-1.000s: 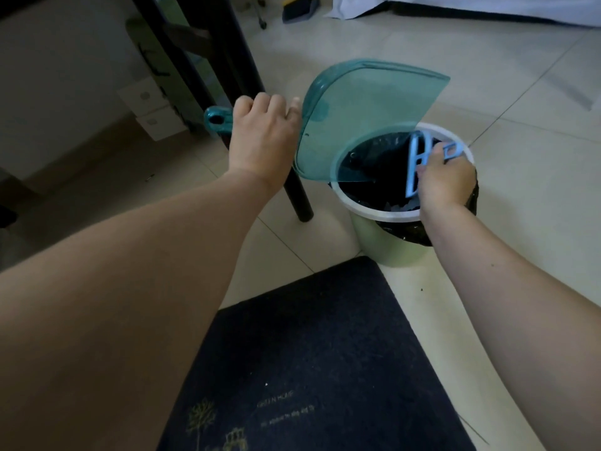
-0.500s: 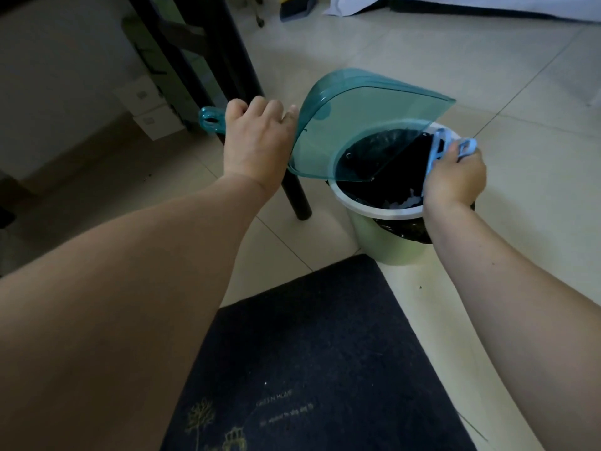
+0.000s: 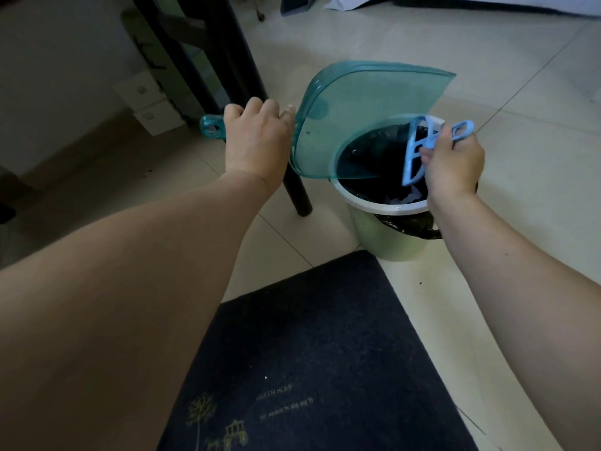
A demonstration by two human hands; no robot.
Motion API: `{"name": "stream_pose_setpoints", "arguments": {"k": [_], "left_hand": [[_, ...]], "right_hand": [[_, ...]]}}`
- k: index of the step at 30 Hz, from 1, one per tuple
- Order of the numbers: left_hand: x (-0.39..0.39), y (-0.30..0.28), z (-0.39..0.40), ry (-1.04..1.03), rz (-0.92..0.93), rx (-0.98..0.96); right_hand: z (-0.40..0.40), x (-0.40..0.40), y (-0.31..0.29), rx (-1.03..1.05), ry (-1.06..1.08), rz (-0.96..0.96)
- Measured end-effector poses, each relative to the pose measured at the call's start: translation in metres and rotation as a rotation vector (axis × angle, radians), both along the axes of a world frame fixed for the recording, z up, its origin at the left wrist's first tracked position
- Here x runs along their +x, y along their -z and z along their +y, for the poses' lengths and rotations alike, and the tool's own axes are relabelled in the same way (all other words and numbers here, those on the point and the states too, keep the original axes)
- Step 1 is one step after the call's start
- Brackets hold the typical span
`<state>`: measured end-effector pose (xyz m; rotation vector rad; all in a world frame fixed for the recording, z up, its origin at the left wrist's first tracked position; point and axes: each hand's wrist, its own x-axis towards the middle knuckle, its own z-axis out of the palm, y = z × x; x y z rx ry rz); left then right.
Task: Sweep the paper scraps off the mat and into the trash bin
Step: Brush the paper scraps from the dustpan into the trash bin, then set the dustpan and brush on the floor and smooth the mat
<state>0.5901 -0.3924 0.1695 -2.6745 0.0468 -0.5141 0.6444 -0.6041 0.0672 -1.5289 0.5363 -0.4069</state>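
Observation:
My left hand grips the handle of a see-through teal dustpan, which is tilted over the pale green trash bin. The bin has a white rim and a black liner, and pale paper scraps lie inside it. My right hand holds a light blue hand brush over the bin's mouth, beside the pan's lower edge. The dark mat lies on the floor below the bin and shows no scraps except a tiny white speck.
A black table leg stands just left of the bin, behind the dustpan. Pale floor tiles surround the bin. White boxes sit by the wall at left. Another dustpan lies far back.
The brush has swung back over the bin's opening after being drawn toward the right rim. The dustpan stays tilted over the bin, shifted only slightly.

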Motion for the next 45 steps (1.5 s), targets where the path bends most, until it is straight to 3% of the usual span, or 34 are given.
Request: {"name": "stream_pose_setpoints", "arguments": {"k": [8,11,14,17,22,27,30,32,36,45], "left_hand": [[0.004,0.013,-0.01,-0.24,0.153,-0.26],[0.004,0.016,-0.014,-0.331,0.204,-0.418],[0.0,0.017,-0.015,-0.383,0.223,-0.581],[-0.007,0.015,-0.02,-0.422,0.256,-0.741],[-0.017,0.008,-0.04,-0.473,0.293,-1.124],[-0.03,-0.008,-0.056,-0.395,0.375,-1.635],[-0.041,-0.016,-0.064,-0.518,0.379,-1.809],[-0.048,-0.022,-0.07,-0.614,0.42,-1.938],[-0.077,-0.032,-0.083,-0.714,0.592,-2.047],[-0.144,-0.043,-0.117,-0.741,0.642,-2.228]], "right_hand": [[0.003,-0.013,-0.026,-0.035,0.14,-0.05],[0.011,-0.022,-0.039,-0.124,0.123,-0.175],[0.024,-0.033,-0.056,-0.298,-0.071,-0.36],[0.04,-0.041,-0.067,-0.617,-0.415,-0.399],[0.055,-0.058,-0.073,-0.937,-0.809,-0.27],[0.048,-0.079,-0.103,-1.064,-0.852,-0.124],[0.04,-0.095,-0.126,-0.953,-0.887,-0.035],[0.04,-0.105,-0.14,-0.912,-0.786,-0.056],[0.039,-0.13,-0.169,-1.017,-0.565,0.1],[0.01,-0.197,-0.224,-1.435,-0.939,0.628]]}}
